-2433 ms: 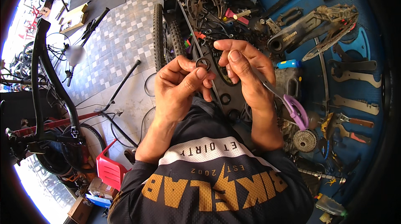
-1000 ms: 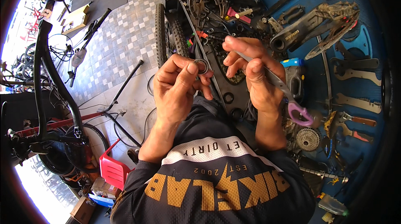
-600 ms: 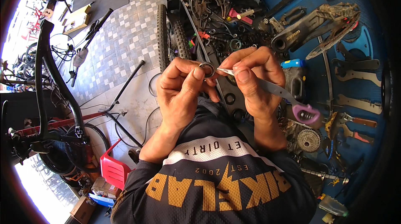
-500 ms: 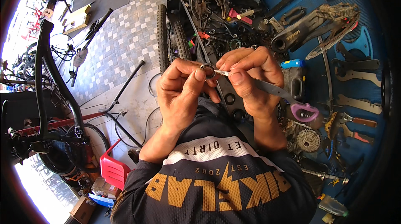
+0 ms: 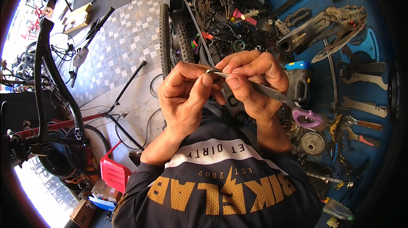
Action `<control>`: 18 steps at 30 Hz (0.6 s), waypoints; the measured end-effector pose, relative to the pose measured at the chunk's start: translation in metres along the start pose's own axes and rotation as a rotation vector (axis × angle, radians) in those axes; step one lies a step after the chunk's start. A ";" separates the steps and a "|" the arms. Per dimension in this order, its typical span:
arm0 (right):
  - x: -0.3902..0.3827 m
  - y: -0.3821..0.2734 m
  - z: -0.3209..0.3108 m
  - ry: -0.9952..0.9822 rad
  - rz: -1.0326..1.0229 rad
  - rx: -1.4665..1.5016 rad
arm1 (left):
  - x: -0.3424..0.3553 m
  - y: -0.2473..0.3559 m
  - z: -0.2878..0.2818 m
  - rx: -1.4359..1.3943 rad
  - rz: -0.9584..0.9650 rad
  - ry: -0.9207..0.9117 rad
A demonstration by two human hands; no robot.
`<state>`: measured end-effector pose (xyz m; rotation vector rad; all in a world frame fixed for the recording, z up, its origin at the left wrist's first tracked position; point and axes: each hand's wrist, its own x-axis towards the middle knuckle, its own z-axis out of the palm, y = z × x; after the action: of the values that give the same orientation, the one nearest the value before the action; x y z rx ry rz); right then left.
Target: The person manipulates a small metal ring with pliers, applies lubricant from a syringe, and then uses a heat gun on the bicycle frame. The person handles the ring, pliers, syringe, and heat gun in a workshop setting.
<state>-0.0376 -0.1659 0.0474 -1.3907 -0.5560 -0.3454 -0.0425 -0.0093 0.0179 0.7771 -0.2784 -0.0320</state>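
Note:
Between the thumb and fingers of my left hand [image 5: 183,98] is a small metal ring [image 5: 213,71], which looks like a bearing. It is tilted, so its face is mostly hidden. My right hand [image 5: 259,85] pinches a flat grey blade [image 5: 272,93] with a purple loop handle [image 5: 307,118], like one half of a pair of scissors. The blade's narrow tip meets the ring's edge. The handle end sticks out past my right palm. Both hands are close together in front of my chest.
A blue bench holds a crankset [image 5: 304,41], a cassette [image 5: 313,142] and several hand tools. Loose small parts lie in a dark heap [image 5: 238,28] beyond my hands. Left of me are a tyre [image 5: 165,36], a black bicycle frame [image 5: 41,75] and a red chair [image 5: 114,172].
The ring has turned from showing its round opening to being seen more edge-on. The blade's tip and my right hand have shifted slightly left against it.

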 end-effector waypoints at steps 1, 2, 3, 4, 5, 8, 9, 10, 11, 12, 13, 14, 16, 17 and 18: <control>0.000 0.000 0.000 0.000 -0.004 -0.005 | -0.001 0.000 0.001 0.008 0.007 0.004; 0.000 -0.001 0.000 -0.005 -0.003 -0.004 | -0.001 0.001 0.001 0.007 0.003 0.006; 0.000 -0.001 0.000 -0.005 -0.005 0.000 | -0.002 0.002 0.002 0.006 -0.001 0.008; 0.000 -0.001 -0.001 -0.005 -0.008 0.003 | -0.002 0.002 0.002 0.001 -0.009 0.015; 0.000 0.000 -0.001 -0.009 -0.017 0.001 | -0.002 0.002 0.002 0.008 0.000 0.010; 0.000 0.002 -0.002 -0.016 -0.050 -0.025 | -0.002 0.003 0.002 0.018 0.011 0.007; 0.001 0.003 -0.002 -0.017 -0.065 -0.043 | -0.002 0.002 0.002 0.020 0.014 0.004; 0.001 0.004 -0.002 -0.022 -0.083 -0.058 | -0.002 0.002 0.002 0.020 0.018 0.001; 0.001 0.004 -0.002 -0.023 -0.092 -0.069 | -0.003 0.002 0.002 0.022 0.019 0.001; 0.002 0.005 -0.002 -0.026 -0.105 -0.078 | -0.003 0.002 0.002 0.022 0.020 0.001; 0.001 0.005 -0.002 -0.019 -0.102 -0.081 | -0.003 0.002 0.002 0.022 0.020 0.001; 0.001 0.005 -0.002 -0.019 -0.091 -0.063 | -0.003 0.003 0.002 0.021 0.021 0.000; -0.001 0.004 -0.001 -0.001 -0.046 -0.022 | -0.004 0.003 0.002 0.019 0.019 0.003; -0.002 0.003 0.000 0.007 -0.029 -0.003 | -0.004 0.004 0.002 0.026 0.021 0.000; -0.003 0.003 0.001 0.012 -0.021 0.009 | -0.005 0.004 0.002 0.032 0.018 0.002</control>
<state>-0.0380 -0.1650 0.0432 -1.3740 -0.5623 -0.3677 -0.0478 -0.0072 0.0207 0.8062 -0.2849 -0.0096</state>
